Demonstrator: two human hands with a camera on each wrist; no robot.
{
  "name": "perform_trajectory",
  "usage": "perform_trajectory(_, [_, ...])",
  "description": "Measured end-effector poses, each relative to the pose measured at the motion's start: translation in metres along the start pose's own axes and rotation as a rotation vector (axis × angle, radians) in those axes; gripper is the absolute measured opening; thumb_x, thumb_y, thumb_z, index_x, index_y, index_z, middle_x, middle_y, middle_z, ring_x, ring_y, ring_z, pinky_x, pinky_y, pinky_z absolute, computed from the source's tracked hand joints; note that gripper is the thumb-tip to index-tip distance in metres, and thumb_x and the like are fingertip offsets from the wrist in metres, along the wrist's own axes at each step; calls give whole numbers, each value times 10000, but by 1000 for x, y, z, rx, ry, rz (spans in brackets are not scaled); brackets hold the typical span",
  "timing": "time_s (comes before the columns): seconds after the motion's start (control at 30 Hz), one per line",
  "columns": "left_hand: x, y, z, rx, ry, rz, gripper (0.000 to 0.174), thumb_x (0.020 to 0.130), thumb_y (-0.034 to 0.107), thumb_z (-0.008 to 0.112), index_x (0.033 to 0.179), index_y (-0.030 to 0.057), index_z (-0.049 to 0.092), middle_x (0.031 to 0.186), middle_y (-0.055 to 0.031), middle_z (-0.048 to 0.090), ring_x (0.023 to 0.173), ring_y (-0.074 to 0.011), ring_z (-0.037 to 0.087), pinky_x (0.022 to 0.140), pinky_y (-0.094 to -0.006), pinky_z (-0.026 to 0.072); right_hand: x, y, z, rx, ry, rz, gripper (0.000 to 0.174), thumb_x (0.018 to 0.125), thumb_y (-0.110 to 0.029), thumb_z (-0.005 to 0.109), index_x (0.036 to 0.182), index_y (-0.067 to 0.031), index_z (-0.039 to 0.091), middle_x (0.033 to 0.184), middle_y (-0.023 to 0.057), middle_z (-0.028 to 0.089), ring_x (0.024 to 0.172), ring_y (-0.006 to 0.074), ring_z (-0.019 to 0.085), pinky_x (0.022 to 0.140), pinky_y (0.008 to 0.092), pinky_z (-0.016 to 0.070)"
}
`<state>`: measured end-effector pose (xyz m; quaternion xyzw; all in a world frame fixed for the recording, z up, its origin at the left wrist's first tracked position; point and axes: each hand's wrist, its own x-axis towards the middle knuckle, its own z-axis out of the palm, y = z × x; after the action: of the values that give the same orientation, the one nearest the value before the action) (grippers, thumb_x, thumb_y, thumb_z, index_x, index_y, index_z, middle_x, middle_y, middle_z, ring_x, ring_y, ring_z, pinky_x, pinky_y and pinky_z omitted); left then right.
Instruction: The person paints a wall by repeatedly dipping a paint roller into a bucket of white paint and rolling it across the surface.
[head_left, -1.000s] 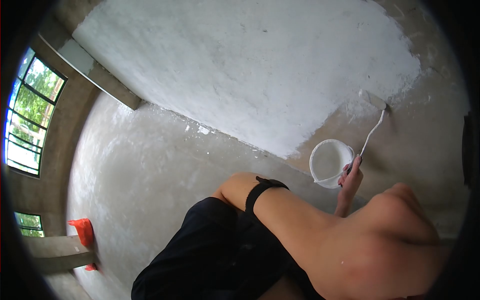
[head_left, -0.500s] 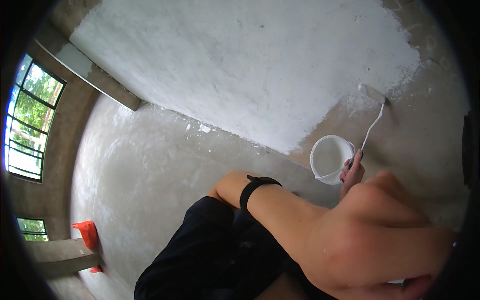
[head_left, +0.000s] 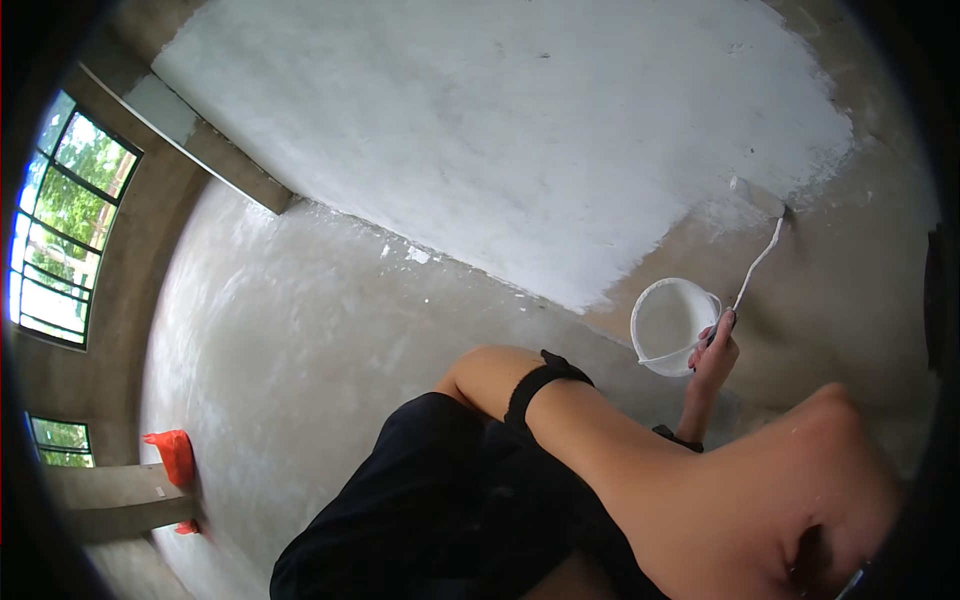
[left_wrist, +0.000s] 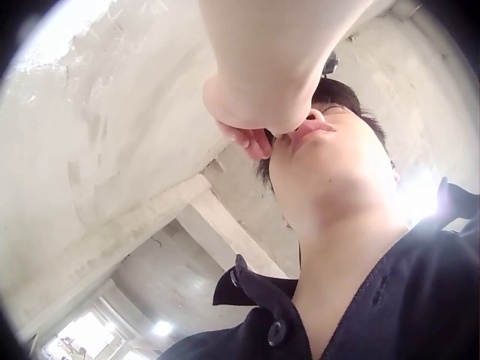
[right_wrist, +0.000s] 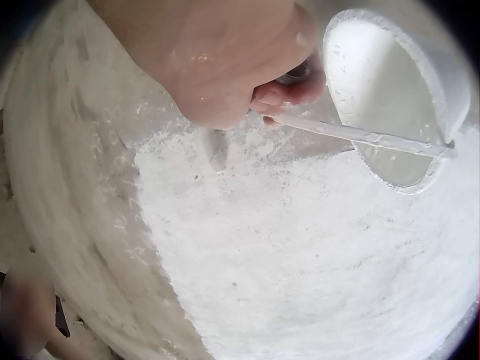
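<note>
Little has moved since the earlier frame except the left hand (head_left: 815, 480), which has shifted and turned close to the head; the long-necked paint roller with a white sleeve (head_left: 760, 197) keeps its place against the bare grey concrete wall (head_left: 840, 270), by the lower right edge of the white paint coat (head_left: 500, 130). From it a paint-smeared metal rod (head_left: 763, 255) runs down to the right hand (head_left: 714, 354), whose grip is curled around the dark handle end.

Beside that hand, near the floor's edge along the wall, is the round white plastic bucket (right_wrist: 442, 67); its pale bail (right_wrist: 367, 136) reaches the fingers, but whether they hook it, or whether the bucket hangs or stands, cannot be told. The left hand's fingers look bent near the face; what they pinch, if anything, is hidden.

Should the fingers carry both handle and bail, a stretch with the roller could tip the bucket and spill onto the smooth grey floor (head_left: 300, 300). Looking away, with one hand at the face, could also leave uneven strokes.
</note>
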<state>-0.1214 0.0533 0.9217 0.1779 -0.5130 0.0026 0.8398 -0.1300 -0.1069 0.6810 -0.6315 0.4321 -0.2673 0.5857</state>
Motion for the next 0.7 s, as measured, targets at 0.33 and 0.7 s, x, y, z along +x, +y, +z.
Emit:
perform_trajectory(0.33, [-32, -5, 9, -93, -44, -75, 212, 827, 172, 690, 722, 21, 584, 555, -45, 492, 418, -180, 482, 395, -281, 344, -4, 0, 7, 32, 26, -208, 555, 1011, -461, 474, 645, -43, 490, 456, -18, 347, 346, 72, 310, 364, 258, 227])
perform_trajectory(0.7, [-36, -14, 10, -163, -64, -169, 169, 816, 147, 710, 751, 23, 615, 571, -39, 524, 434, -163, 506, 399, -270, 357, 3, -2, 6, 48, 36, -195, 546, 1015, -452, 469, 650, -47, 490, 463, -29, 340, 356, 68, 304, 361, 255, 229])
